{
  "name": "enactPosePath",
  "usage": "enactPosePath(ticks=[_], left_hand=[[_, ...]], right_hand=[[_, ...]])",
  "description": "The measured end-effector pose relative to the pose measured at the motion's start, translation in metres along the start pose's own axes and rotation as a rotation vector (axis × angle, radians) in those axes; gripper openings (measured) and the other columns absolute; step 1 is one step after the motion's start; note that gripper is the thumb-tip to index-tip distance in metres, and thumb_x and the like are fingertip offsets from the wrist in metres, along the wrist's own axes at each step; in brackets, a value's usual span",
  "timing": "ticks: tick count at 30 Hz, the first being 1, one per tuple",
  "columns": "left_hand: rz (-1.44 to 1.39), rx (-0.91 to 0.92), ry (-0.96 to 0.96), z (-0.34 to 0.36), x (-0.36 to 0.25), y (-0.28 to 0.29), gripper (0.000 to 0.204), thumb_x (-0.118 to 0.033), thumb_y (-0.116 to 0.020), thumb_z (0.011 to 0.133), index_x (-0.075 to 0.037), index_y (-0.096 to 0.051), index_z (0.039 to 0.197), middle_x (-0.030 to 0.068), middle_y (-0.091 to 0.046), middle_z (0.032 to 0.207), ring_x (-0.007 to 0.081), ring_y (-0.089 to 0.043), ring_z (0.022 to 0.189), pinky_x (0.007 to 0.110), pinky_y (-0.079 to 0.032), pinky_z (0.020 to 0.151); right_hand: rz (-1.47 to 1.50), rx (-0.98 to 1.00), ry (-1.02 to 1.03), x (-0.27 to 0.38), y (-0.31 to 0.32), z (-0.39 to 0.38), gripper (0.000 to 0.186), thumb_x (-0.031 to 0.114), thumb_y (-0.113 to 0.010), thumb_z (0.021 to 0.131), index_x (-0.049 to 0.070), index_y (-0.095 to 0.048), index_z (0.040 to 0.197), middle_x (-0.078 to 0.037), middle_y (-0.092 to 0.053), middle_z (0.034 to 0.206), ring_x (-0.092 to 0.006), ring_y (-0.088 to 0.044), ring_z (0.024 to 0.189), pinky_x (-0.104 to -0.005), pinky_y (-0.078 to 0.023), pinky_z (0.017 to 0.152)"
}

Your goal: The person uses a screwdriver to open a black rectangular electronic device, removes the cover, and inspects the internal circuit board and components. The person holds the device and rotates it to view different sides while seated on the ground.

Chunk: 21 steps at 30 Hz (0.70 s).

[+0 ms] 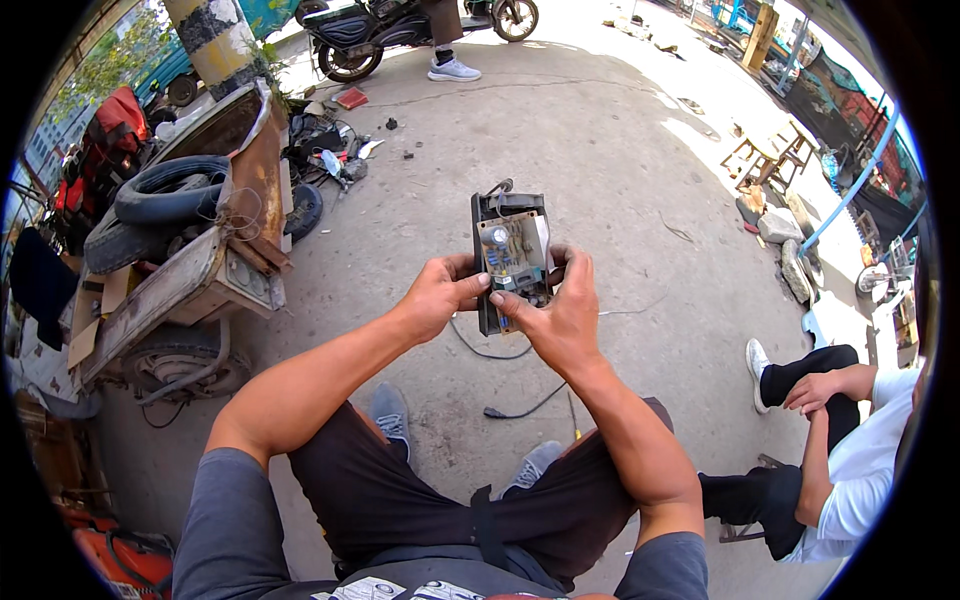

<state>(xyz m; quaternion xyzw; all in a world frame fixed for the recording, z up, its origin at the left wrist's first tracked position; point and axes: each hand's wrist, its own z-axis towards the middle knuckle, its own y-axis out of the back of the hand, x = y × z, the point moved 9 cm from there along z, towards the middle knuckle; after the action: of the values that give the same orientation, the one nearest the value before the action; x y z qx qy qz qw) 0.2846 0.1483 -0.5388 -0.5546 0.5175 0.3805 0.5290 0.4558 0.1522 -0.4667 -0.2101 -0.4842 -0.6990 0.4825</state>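
Between my hands, above the concrete floor, is an opened charger (pixel 516 240), or a similar power unit: a black case with a bare circuit board in it. A round capacitor, small blue parts and a pale metal plate show on the board. My left hand (pixel 446 293) grips the case's left side, thumb on its edge. My right hand (pixel 556 300) holds the lower right side, its thumb pressed on the board's lower end. The fingers behind the case are partly hidden. A black cable (pixel 490 353) hangs below, and a plug (pixel 494 412) lies on the floor between my feet.
At left stands a rusty cart (pixel 180 290) loaded with old tyres (pixel 170 190), with scrap (pixel 335 150) beside it. A seated person (pixel 840 450) is close on my right. Farther off are a motorcycle (pixel 400 30), a wooden stool (pixel 765 155) and stones (pixel 780 225).
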Motion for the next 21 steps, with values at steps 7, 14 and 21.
enactPosePath(ticks=[7, 14, 21], left_hand=[[-0.121, 0.01, -0.037, 0.006, -0.006, 0.009, 0.037, -0.006, -0.055, 0.099, 0.012, -0.052, 0.131, 0.0183, -0.062, 0.123, 0.0264, -0.065, 0.112, 0.044, -0.057, 0.096], [-0.144, 0.051, -0.054, 0.005, -0.014, 0.013, 0.046, -0.011, -0.059, 0.097, 0.012, -0.046, 0.135, 0.0188, -0.06, 0.128, 0.028, -0.062, 0.118, 0.049, -0.052, 0.102], [-0.198, 0.067, -0.035, 0.002, -0.014, 0.013, 0.046, -0.009, -0.059, 0.096, 0.012, -0.045, 0.135, 0.0185, -0.06, 0.129, 0.0279, -0.062, 0.119, 0.049, -0.052, 0.102]], right_hand=[[0.098, -0.001, 0.093, -0.006, 0.01, -0.002, 0.058, 0.026, -0.082, 0.078, -0.004, -0.054, 0.119, -0.015, -0.056, 0.113, -0.0238, -0.058, 0.091, -0.0356, -0.051, 0.074], [0.293, -0.064, -0.052, -0.046, 0.023, 0.003, 0.018, 0.013, -0.064, 0.093, -0.003, -0.063, 0.101, -0.009, -0.066, 0.088, -0.0141, -0.059, 0.076, -0.0298, -0.049, 0.067], [0.398, 0.038, -0.188, -0.066, 0.014, 0.001, 0.019, 0.013, -0.062, 0.094, -0.006, -0.065, 0.094, -0.008, -0.067, 0.083, -0.0127, -0.06, 0.076, -0.0289, -0.049, 0.069]])
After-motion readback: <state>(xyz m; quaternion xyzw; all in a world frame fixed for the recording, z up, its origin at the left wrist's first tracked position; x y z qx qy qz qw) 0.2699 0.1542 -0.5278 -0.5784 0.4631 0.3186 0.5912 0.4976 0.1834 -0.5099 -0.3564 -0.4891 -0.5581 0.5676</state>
